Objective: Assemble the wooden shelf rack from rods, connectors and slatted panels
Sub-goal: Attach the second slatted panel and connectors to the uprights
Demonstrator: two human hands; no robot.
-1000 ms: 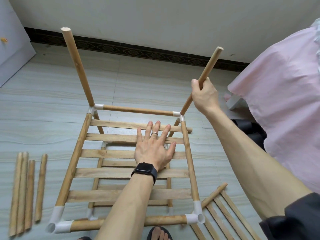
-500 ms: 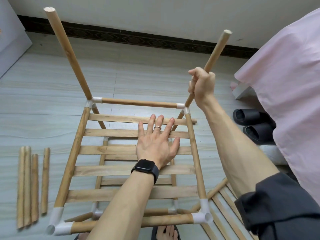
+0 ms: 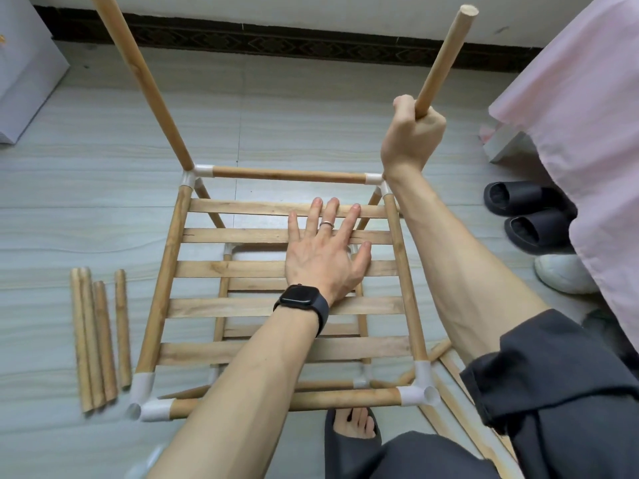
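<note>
The shelf rack (image 3: 166, 271) stands on the pale floor (image 3: 103, 133), directly in front of the person's foot (image 3: 352, 426) in a dark slipper (image 3: 332, 440). Its near rail is a light wooden rod ending in white corner connectors (image 3: 420, 392), each with an open socket. Behind it lies the slatted panel (image 3: 242, 307), five flat slats between two side rods, and a lower frame shows through the gaps. The left hand (image 3: 325, 257), with a black watch (image 3: 301, 300), presses flat on the slats, fingers spread. Four loose rods (image 3: 100, 337) lie on the floor to the left of the rack. At the far right corner the right hand (image 3: 411, 140) is wrapped tightly around the right upright rod (image 3: 446, 53); the left upright rod (image 3: 141, 77) stands at the far left corner.
</note>
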